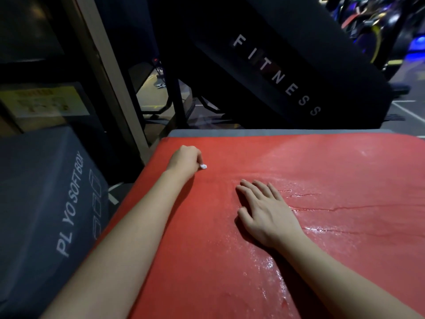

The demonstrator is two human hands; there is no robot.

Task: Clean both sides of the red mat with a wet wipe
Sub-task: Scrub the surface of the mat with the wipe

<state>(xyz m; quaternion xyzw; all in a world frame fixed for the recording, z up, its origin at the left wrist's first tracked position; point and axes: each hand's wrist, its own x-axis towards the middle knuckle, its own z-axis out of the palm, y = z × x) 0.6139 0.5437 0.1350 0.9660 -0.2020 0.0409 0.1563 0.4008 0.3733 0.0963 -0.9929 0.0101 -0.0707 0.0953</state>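
Left fingers (196, 154) pinch wet wipe (203, 166); right hand (268, 215) presses red mat (345, 166).

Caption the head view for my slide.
Left hand grips a crumpled white wet wipe on the flat red mat; right hand rests flat nearby.

Broad flat red mat (207, 238), smooth and vinyl-looking. From the centre round to three and five o'clock it gleams wet and glossy, with fine creases catching the light. Toward nine o'clock the same skin lies dull and matt. At ten o'clock a small white wad of wet wipe (203, 166), soft and crumpled, peeks from the left hand (184, 161). Grey padded box with white lettering (46, 192) at eight o'clock has a matt, leathery-looking cover. Black slanted pad (276, 54) at one o'clock, matt too. Pale wooden post (108, 72) at eleven, unglossed.
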